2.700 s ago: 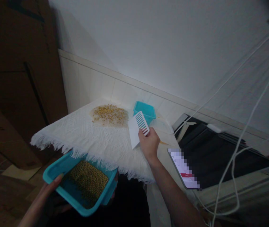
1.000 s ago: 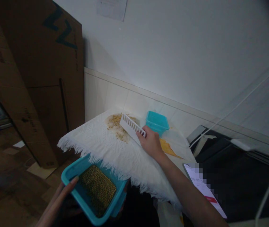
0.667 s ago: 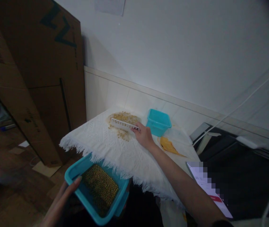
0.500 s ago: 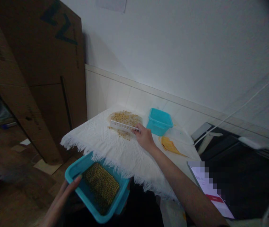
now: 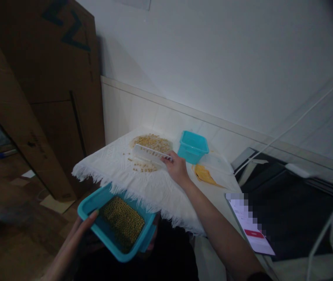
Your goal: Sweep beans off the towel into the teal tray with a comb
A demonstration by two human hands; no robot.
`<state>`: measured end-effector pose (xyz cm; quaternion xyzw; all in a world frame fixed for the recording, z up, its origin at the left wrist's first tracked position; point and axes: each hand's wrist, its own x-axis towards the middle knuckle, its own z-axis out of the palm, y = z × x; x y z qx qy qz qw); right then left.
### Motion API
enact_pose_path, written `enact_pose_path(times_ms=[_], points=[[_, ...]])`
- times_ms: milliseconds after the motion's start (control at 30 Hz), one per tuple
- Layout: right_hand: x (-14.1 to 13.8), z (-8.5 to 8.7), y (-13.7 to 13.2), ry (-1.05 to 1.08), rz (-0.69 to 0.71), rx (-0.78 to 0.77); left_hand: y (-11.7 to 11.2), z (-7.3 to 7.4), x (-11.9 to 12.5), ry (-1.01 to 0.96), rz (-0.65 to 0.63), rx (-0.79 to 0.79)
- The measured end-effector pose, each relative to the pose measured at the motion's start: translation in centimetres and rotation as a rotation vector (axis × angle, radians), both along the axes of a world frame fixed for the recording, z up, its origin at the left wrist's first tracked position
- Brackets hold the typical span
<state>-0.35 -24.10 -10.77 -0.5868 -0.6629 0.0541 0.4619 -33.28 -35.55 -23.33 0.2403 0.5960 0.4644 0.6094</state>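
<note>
My right hand [image 5: 177, 170] grips a white slotted plastic scraper [image 5: 150, 153], its long edge lying on the white fringed cloth [image 5: 143, 183] in front of a pile of yellow beans [image 5: 152, 143]. A few beans lie scattered just before the scraper. My left hand [image 5: 77, 240] holds a teal tray [image 5: 96, 205] part-filled with beans below the cloth's near edge, thumb on the rim.
A second, smaller teal box [image 5: 193, 146] stands behind my right hand. A yellow scrap [image 5: 203, 175] lies on the table to the right. A phone [image 5: 250, 226] and white cables [image 5: 318, 242] lie at the right. Large cardboard boxes [image 5: 37, 89] stand at the left.
My right hand brought the scraper down from upright onto the bean pile and dragged it toward me, pulling a few beans forward. The tray in my left hand stayed below the cloth edge.
</note>
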Motion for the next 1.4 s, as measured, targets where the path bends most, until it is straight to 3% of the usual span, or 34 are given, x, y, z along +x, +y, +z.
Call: enact_pose_path(times_ms=[167, 300, 567, 833, 967, 1133, 1400], points=[[-0.4, -0.3, -0.8, -0.045, 0.06, -0.032, -0.7, 2.8, 1.4, 0.028, 0.008, -0.094], [-0.5, 0.1, -1.4, -0.056, 0.067, -0.016, -1.2, 3.7, 2.0, 0.01, 0.01, -0.075], [-0.4, -1.2, -0.8, -0.047, 0.105, 0.104, -1.0, 3.0, 0.8, -0.113, -0.062, -0.087], [-0.2, -1.7, -0.7, -0.014, 0.111, 0.15, -1.3, 3.5, 0.4, -0.021, -0.128, -0.072], [-1.1, -0.9, 1.2, 0.013, 0.069, 0.135, -1.1, 2.7, 0.3, -0.007, -0.086, -0.093], [-3.4, 0.1, 4.8, -0.022, 0.116, 0.06, -0.9, 2.1, 0.1, 0.002, -0.073, -0.11], [-3.5, -0.5, 6.6, -0.028, 0.224, -0.011, -0.9, 1.7, -0.4, -0.025, -0.034, -0.112]])
